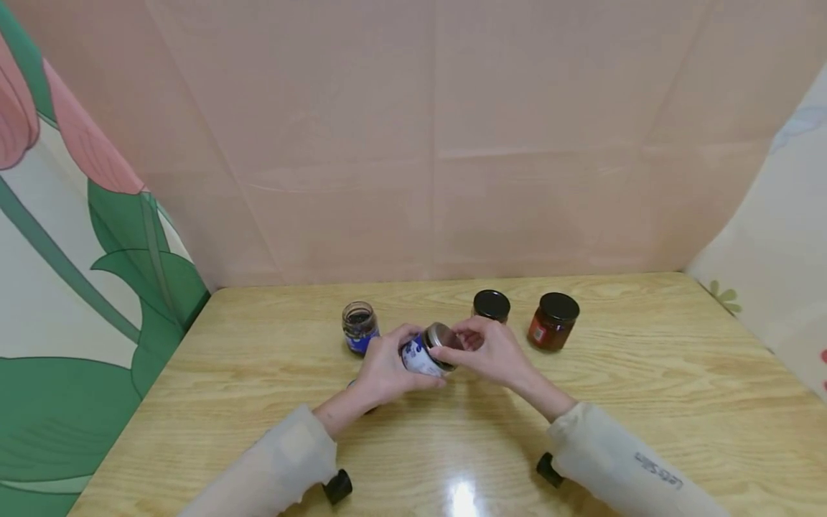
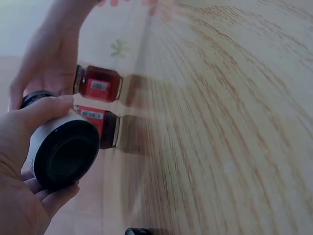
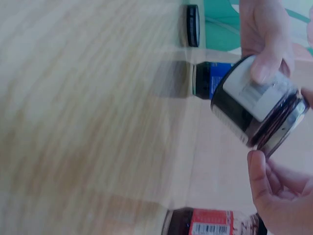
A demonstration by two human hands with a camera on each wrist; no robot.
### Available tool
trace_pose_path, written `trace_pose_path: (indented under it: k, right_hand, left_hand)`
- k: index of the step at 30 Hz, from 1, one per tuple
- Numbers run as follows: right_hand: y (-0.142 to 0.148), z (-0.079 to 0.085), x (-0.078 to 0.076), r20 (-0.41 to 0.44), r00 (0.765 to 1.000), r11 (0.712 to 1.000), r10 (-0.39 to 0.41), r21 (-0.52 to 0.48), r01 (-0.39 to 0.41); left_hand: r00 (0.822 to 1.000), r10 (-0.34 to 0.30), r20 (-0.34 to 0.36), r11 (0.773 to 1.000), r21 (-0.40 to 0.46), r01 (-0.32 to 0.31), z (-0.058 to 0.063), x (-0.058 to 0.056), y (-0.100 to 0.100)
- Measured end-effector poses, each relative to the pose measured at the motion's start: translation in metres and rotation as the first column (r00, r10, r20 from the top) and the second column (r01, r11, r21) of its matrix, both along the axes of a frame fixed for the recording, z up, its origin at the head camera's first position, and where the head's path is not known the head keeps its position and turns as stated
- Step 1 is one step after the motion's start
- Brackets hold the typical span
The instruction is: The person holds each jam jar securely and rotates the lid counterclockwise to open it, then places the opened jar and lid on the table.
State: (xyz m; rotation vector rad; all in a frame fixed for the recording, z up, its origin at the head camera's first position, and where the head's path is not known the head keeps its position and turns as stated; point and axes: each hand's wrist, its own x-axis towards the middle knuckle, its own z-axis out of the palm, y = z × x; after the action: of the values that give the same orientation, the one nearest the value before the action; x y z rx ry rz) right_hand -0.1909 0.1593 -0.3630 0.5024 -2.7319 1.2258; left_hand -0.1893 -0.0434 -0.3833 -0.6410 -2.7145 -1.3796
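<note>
Beige-pink cloth backdrop (image 1: 388,143), tulip-print drape (image 1: 145,287) at left, wood-grain bench (image 1: 646,402) below. Left hand (image 1: 385,368): fingers wrapped round the held jar (image 1: 418,357), thumb along its pale label. Right hand (image 1: 496,352): fingers and thumb pinching the silver-rimmed lid (image 1: 443,335) at the jar's top; can't tell if the lid is fully seated. Held jar is up off the bench, tilted, between the two hands, lid end toward the right hand; blue and white label, dark glass, base facing the left wrist camera. Just behind the left hand, open-mouthed jar (image 1: 360,334) stands upright, blue label, dark contents. Near it, black disc (image 3: 193,25) lies on the bench, seen edge-on in the right wrist view. Behind the right hand, black-capped jar (image 1: 492,304), upright, lower part hidden by the hand. Beside it, apart, farther right, red-labelled jar (image 1: 553,322), upright, black cap on. Pale sleeves (image 1: 274,459) cover both forearms; right one carries dark lettering (image 1: 659,470).
</note>
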Motion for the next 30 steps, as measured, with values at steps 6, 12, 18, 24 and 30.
trace_pose_path:
  k: [6,12,18,24,30]
  right_hand:
    - [0.01,0.002,-0.004,-0.023,0.984,0.984,0.176,-0.031,-0.177]
    - [0.019,0.009,-0.004,0.023,0.955,0.955,0.296,-0.028,-0.295]
    - [0.024,0.012,-0.004,0.044,0.914,0.915,0.402,-0.043,-0.4]
    - [0.026,0.012,-0.005,0.037,0.87,0.87,0.492,-0.054,-0.49]
    - [0.026,0.014,-0.006,0.028,0.847,0.847,0.531,-0.065,-0.528]
  left_hand:
    - [0.998,-0.032,0.045,0.999,0.039,0.03,0.002,-0.002,-0.006]
    - [0.991,-0.104,0.088,0.993,0.06,0.099,0.007,-0.004,-0.011]
    - [0.973,-0.19,0.129,0.98,0.081,0.181,0.008,-0.007,-0.017]
    - [0.945,-0.253,0.208,0.966,0.112,0.234,0.008,-0.01,-0.022]
    - [0.94,-0.28,0.197,0.957,0.137,0.257,0.008,-0.011,-0.023]
